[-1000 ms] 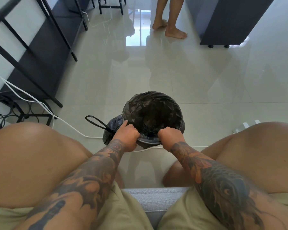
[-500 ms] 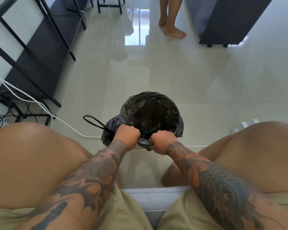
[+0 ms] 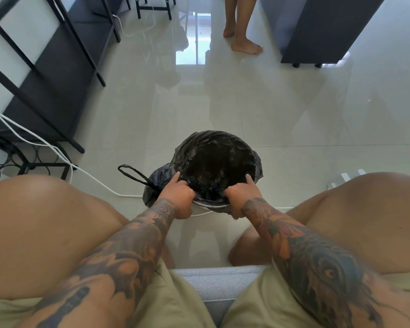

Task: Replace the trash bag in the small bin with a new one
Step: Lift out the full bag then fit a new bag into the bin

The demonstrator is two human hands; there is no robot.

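A small bin stands on the floor between my knees; only a strip of its pale near rim shows. A black trash bag lines it, its mouth spread open over the rim. My left hand and my right hand both grip the bag's edge at the near rim, each with its index finger stretched forward along the edge. A tied black bag with a loop handle lies on the floor, touching the bin's left side.
A black metal shelf frame and a wire rack stand at the left, with white cables running across the floor toward the bin. A person's bare feet are at the back. A dark cabinet stands at back right.
Both hands stay at the bin's near rim. Their index fingers have stretched out along the bag's edge, and the right hand has shifted slightly. The person at the back has stepped.
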